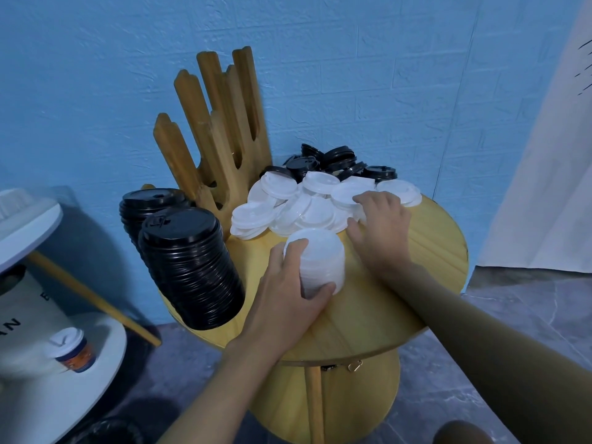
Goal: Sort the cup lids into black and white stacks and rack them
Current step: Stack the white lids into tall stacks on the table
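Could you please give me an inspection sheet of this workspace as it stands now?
Surface: round wooden table.
Job's things: white stack upright mid-table; loose white lids piled behind it; loose black lids behind those; two black stacks at left; wooden rack at back, no lids seen in it.
Clutter: nothing seen.
Hands: left hand grips the white stack; right hand lies on the loose white lids, grip unclear.
Cables: nothing seen.
Surroundings: blue wall, white curtain right, paper cup on white side table left.
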Action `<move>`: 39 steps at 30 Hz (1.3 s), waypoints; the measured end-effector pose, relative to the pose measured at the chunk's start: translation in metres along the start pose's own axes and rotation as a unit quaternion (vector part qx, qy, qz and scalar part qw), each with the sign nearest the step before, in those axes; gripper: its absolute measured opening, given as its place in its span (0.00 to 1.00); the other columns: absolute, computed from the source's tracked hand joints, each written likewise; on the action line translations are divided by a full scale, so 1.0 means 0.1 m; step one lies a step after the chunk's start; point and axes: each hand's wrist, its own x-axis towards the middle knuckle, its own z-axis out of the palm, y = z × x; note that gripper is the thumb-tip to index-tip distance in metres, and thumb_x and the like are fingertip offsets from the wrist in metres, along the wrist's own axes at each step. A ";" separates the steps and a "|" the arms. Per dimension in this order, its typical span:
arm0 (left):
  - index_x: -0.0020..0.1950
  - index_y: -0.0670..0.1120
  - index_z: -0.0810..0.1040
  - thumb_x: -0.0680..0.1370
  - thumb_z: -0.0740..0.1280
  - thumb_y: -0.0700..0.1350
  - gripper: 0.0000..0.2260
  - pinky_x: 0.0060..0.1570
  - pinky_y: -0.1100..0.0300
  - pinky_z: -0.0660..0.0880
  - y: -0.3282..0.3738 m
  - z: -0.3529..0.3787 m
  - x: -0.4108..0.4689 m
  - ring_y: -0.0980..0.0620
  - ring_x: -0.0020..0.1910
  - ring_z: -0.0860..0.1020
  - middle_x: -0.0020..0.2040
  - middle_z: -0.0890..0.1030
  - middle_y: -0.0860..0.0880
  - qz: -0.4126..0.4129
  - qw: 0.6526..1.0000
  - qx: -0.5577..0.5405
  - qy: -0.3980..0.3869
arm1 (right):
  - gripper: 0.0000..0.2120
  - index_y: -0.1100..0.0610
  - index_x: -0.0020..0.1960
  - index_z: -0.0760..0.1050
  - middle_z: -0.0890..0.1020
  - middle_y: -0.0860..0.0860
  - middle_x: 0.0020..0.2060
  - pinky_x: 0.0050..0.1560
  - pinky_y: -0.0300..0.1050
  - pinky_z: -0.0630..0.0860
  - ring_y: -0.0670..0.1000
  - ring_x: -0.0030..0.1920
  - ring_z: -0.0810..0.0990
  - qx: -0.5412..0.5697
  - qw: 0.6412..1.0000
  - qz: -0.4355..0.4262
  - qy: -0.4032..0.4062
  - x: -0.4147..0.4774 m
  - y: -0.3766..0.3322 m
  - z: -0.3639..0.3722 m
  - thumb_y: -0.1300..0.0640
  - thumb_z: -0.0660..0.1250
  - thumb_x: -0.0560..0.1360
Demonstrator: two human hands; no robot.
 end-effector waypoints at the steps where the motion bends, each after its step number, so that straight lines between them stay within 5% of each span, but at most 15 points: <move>1: 0.72 0.59 0.58 0.75 0.71 0.57 0.31 0.61 0.57 0.72 0.00 0.00 0.00 0.54 0.64 0.69 0.69 0.62 0.58 -0.001 1.000 0.000 -0.001 | 0.18 0.58 0.62 0.76 0.78 0.54 0.61 0.60 0.60 0.66 0.60 0.65 0.70 -0.023 1.000 0.003 -0.004 0.04 0.02 0.04 0.55 0.65 0.73; 9: 0.72 0.60 0.58 0.75 0.71 0.57 0.31 0.63 0.56 0.71 -0.03 0.02 0.01 0.55 0.66 0.68 0.70 0.61 0.59 0.009 1.000 -0.001 0.006 | 0.12 0.56 0.58 0.80 0.75 0.51 0.64 0.64 0.55 0.58 0.57 0.68 0.64 -0.033 0.998 0.036 -0.032 0.24 0.11 0.20 0.58 0.63 0.77; 15: 0.72 0.60 0.57 0.75 0.70 0.58 0.31 0.63 0.54 0.72 -0.06 0.03 0.01 0.54 0.66 0.68 0.70 0.62 0.58 0.016 1.000 0.010 0.008 | 0.08 0.56 0.53 0.79 0.80 0.48 0.55 0.63 0.53 0.59 0.55 0.66 0.68 0.065 0.997 0.031 -0.002 0.15 0.04 0.11 0.61 0.65 0.75; 18: 0.72 0.59 0.57 0.75 0.70 0.59 0.31 0.62 0.53 0.73 -0.05 0.02 0.02 0.53 0.65 0.69 0.69 0.62 0.57 0.016 1.000 0.019 0.006 | 0.07 0.57 0.54 0.77 0.79 0.48 0.49 0.59 0.46 0.63 0.51 0.57 0.74 0.153 0.988 0.019 0.015 0.03 -0.06 -0.01 0.62 0.66 0.76; 21: 0.73 0.59 0.56 0.75 0.70 0.59 0.32 0.62 0.52 0.74 -0.05 0.03 0.02 0.52 0.64 0.69 0.69 0.62 0.55 0.017 1.000 0.025 0.004 | 0.04 0.56 0.54 0.74 0.77 0.46 0.42 0.41 0.32 0.67 0.39 0.40 0.74 0.289 0.952 0.086 0.039 -0.14 -0.20 -0.18 0.60 0.64 0.79; 23: 0.73 0.59 0.56 0.75 0.69 0.59 0.31 0.62 0.52 0.74 -0.05 0.03 0.02 0.52 0.64 0.69 0.69 0.62 0.55 0.016 1.000 0.026 0.003 | 0.04 0.56 0.52 0.72 0.77 0.46 0.38 0.36 0.31 0.68 0.37 0.35 0.73 0.345 0.925 0.135 0.081 -0.21 -0.28 -0.24 0.61 0.65 0.78; 27: 0.73 0.58 0.56 0.76 0.69 0.59 0.32 0.61 0.51 0.74 -0.03 0.03 0.02 0.51 0.64 0.70 0.70 0.61 0.54 0.013 0.999 0.036 0.001 | 0.14 0.51 0.55 0.68 0.78 0.53 0.38 0.37 0.44 0.72 0.48 0.36 0.76 0.462 0.855 0.175 0.157 -0.18 -0.40 -0.34 0.65 0.65 0.75; 31: 0.73 0.58 0.56 0.76 0.69 0.59 0.31 0.60 0.51 0.74 -0.04 0.03 0.02 0.51 0.63 0.71 0.69 0.62 0.54 0.016 0.999 0.041 -0.001 | 0.13 0.59 0.54 0.73 0.76 0.49 0.46 0.38 0.34 0.73 0.36 0.37 0.75 0.476 0.850 0.175 0.145 -0.19 -0.46 -0.40 0.72 0.64 0.73; 36: 0.73 0.59 0.55 0.76 0.69 0.59 0.31 0.61 0.50 0.74 -0.03 0.03 0.03 0.50 0.62 0.71 0.69 0.62 0.54 0.014 0.999 0.043 -0.005 | 0.17 0.50 0.47 0.80 0.82 0.48 0.48 0.44 0.41 0.72 0.47 0.43 0.76 0.499 0.816 0.257 0.140 -0.13 -0.36 -0.43 0.69 0.59 0.74; 39: 0.73 0.58 0.56 0.76 0.68 0.59 0.31 0.59 0.50 0.74 -0.03 0.02 0.03 0.50 0.60 0.72 0.68 0.63 0.53 0.020 0.999 0.043 -0.004 | 0.16 0.52 0.50 0.81 0.82 0.44 0.51 0.44 0.30 0.74 0.36 0.44 0.79 0.493 0.835 0.239 0.052 -0.13 -0.41 -0.51 0.68 0.59 0.77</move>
